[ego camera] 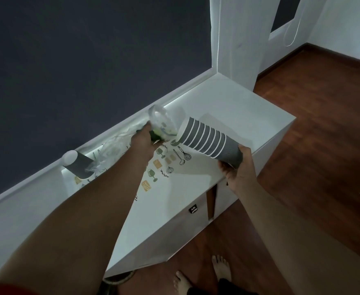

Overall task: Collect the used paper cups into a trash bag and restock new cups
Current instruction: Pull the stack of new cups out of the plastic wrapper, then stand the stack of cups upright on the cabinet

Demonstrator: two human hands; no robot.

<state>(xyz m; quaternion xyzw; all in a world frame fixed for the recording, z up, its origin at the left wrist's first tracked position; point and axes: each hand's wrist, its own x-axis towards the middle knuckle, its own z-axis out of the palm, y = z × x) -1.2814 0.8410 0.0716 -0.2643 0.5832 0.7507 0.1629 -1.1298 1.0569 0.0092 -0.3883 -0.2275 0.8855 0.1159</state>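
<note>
Cups [209,142], a nested grey stack, lie tilted above the cabinet [238,107], mouths up-left toward the wall, base gripped in our right hand [237,167], while our left hand [143,140] pinches a clear wrapper [161,120].

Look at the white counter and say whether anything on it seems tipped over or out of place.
One grey paper cup lies on its side near the wall, at the counter's left end, partly under crumpled clear plastic. The stack of grey cups is tilted only because the right hand holds it. The left hand grips plastic wrap.
</note>
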